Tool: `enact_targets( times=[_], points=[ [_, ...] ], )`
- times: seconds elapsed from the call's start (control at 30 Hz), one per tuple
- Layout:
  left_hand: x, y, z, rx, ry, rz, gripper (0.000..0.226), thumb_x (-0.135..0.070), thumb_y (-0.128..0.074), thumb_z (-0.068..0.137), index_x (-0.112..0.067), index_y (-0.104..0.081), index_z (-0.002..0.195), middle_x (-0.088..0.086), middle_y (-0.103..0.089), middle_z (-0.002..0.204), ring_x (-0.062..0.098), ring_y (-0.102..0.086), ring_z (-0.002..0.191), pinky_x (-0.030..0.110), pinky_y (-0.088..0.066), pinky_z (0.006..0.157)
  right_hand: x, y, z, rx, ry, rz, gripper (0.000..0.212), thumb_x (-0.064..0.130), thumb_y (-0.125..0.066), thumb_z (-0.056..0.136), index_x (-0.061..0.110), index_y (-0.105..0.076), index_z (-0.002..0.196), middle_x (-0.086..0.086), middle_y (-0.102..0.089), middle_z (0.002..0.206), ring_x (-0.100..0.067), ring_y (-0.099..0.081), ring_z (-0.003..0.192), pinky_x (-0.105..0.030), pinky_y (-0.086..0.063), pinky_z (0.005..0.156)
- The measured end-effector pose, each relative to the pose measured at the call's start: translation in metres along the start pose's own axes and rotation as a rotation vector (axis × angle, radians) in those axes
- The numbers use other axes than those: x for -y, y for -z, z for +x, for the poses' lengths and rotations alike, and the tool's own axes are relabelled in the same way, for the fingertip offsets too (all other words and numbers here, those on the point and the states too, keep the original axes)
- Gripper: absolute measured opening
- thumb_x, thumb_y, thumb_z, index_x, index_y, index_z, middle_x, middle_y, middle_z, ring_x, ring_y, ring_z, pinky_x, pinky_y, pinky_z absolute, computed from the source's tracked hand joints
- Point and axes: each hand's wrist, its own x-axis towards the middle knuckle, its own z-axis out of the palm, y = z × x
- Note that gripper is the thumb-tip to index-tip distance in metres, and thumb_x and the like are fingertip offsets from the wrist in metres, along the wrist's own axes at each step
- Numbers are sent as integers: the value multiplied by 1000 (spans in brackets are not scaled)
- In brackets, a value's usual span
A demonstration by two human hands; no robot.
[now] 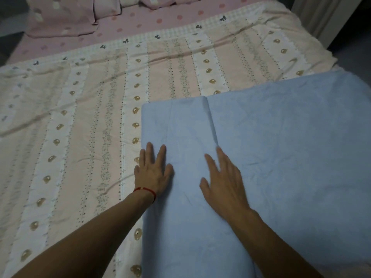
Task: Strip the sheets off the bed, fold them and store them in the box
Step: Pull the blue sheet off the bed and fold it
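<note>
Both hands lie flat with fingers spread on the blue sheet, the left hand at its left edge, the right hand nearer its middle seam. The sheet is partly folded, so more folds and boxing seem left. Beyond it the patterned cover and pink sheet remain on the bed; no box shows.

Pink pillows lie beside a white curtain.

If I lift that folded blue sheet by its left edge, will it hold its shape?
Probably not: the blue sheet looks thin and creased, so it would likely sag and unfold. Its layers seem loose at the fold, where both flat hands, left hand and right hand, press.
</note>
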Motion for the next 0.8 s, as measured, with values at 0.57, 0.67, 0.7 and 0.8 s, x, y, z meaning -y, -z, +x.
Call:
enact_targets(
  times=[0.57,0.67,0.7,0.8],
  points=[
    [-3,-3,188,184,15,182,73,-67,-14,99,-37,22,155,3,34,161,33,30,149,60,10,120,-27,-61,225,52,37,-282,74,66,-8,97,32,2,162,-2,17,169,-32,14,156,-59,8,122],
    [0,-20,200,127,2,203,75,-68,-13,97,-36,25,153,4,36,160,35,33,147,62,14,118,-30,-75,228,-21,46,-298,77,65,-15,97,28,-6,163,-8,7,170,-35,6,156,-62,1,122],
    [2,-21,203,123,-3,204,75,-69,-13,97,-37,25,153,4,36,160,35,33,147,62,14,118,-32,-77,230,-15,44,-299,77,66,-15,97,28,-6,163,-9,6,170,-36,6,156,-63,1,122],
    [2,-15,203,139,-3,208,75,-69,-15,97,-38,23,154,3,36,161,34,33,147,62,14,118,-35,-72,233,40,43,-288,80,68,-6,93,29,1,163,-6,14,170,-34,14,155,-62,8,121]
  ],
)
